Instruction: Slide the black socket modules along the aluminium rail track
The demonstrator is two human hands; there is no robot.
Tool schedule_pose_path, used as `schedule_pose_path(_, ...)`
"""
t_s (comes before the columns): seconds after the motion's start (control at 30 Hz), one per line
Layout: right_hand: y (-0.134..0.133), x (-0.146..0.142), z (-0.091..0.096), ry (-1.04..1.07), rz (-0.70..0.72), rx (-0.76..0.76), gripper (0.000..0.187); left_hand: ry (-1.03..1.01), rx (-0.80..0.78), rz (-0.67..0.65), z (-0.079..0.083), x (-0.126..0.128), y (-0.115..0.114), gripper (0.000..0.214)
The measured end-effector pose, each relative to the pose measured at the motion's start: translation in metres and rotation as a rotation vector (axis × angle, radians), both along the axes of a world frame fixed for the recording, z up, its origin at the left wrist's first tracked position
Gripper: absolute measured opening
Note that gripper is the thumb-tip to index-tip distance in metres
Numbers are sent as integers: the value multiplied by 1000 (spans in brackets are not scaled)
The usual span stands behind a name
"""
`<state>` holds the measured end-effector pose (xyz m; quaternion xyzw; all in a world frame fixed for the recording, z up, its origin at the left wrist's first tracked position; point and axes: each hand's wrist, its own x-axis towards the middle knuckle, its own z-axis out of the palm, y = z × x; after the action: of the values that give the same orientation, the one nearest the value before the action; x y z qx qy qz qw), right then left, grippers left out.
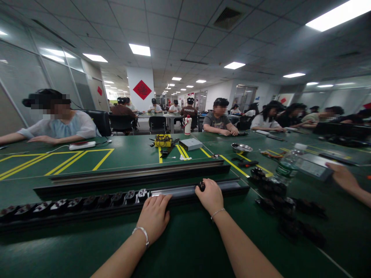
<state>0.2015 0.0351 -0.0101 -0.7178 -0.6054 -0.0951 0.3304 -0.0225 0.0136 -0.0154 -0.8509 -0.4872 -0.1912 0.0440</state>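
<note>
A long black rail (185, 190) with an open channel lies across the table in front of me. A row of black socket modules (102, 200) fills its left part, and the right part of the channel is bare. My left hand (153, 216) grips the rail's near edge beside the last module, fingers over the channel and thumb on the near side. Farther right, my right hand (211, 196) is closed around a small black socket module (202, 186), just above the bare channel. Its fingers hide most of that part.
Behind lies a second long rail (139, 173). Loose black modules (278, 197) and a water bottle (290, 164) are at right, near another person's hand (346, 177) on a grey metal box (314, 166). A metal bowl (241, 148) and a yellow block with cables (163, 140) stand farther back.
</note>
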Motion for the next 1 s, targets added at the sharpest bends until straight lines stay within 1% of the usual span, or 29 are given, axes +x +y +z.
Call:
schedule_pose_path(0.1,1,1,-1,3,4,6,31,4,-4,5,0,0,0,45)
schedule_pose_path(0.6,1,1,3,20,13,-9,20,0,-21,2,1,0,0,45)
schedule_pose_path(1.0,2,1,3,16,21,6,22,9,-34,10,2,1,0,47)
